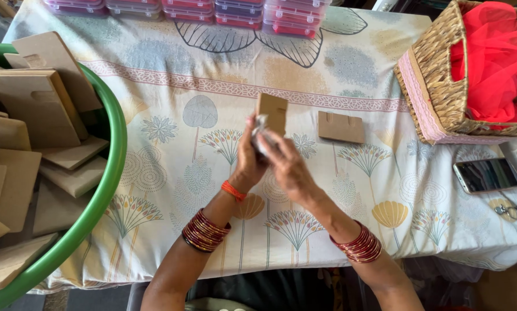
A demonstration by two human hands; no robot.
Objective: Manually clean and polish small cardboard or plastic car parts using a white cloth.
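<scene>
Both hands meet over the middle of the bench (172, 75): the left hand (248, 164) is pinching a small brown card piece (272, 111) upright, and the right hand (287, 167) is closed with fingers bunched on a crumpled silvery bit (260, 131) pressed against it; what that bit is, I cannot tell. The grip looks light, so the card could slip and drop onto the patterned cloth, or bend if squeezed harder. A second flat card (341, 126) lies just right of the hands.

At the left, a green tub (111, 173) is heaped with tan board pieces (37, 103), some leaning over its rim, and these might slide out. The wicker basket (437, 86) at the far right holds red netting (494, 57). Stacked clear boxes (235, 12) with pink edges line the far side. A phone (486, 174) and keys (514, 212) sit near the right edge.
</scene>
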